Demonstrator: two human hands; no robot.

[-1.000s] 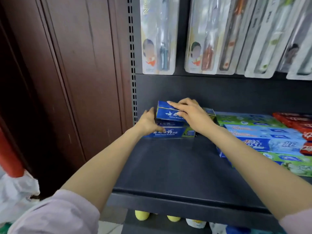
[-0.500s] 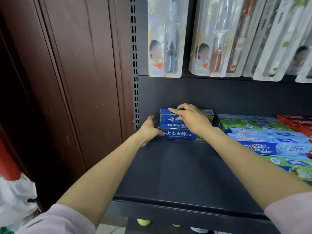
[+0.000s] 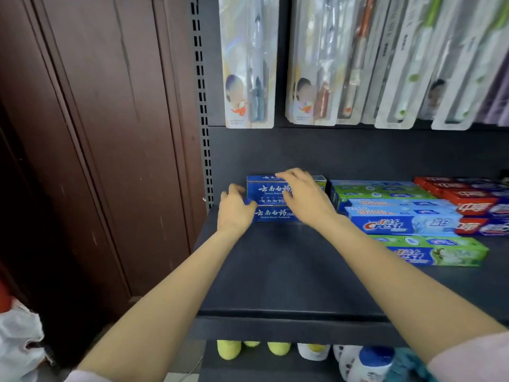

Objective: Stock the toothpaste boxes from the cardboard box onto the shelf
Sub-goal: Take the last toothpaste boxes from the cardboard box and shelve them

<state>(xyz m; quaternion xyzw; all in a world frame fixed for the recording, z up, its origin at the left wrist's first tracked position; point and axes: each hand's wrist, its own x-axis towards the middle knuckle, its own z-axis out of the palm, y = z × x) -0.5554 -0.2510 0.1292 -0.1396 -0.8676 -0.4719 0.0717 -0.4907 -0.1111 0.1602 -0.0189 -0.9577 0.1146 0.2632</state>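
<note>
I see the blue toothpaste boxes (image 3: pixel 271 201) stacked at the back left of the dark shelf (image 3: pixel 289 274), against its rear wall. I count two layers for certain; the hands cover enough that I cannot tell an exact number. My left hand (image 3: pixel 234 209) rests against the stack's left end, fingers loosely curved around the corner of the lower box, touching rather than clamping. My right hand (image 3: pixel 304 198) lies over the front and top of the stack, fingers spread and fairly straight, pressing and holding nothing.

Just right of the stack, nearly touching it, runs a row of green and blue Crest boxes (image 3: pixel 399 224), at least four deep toward the front. Right of those, red boxes (image 3: pixel 468 205), at least three, reach the frame edge. In front of the stack the shelf surface is bare to its front lip. Left of the stack stands the slotted upright (image 3: pixel 205 150); a narrow gap remains there. Above the stack hang toothbrush packs (image 3: pixel 249 67), at least six.
</note>
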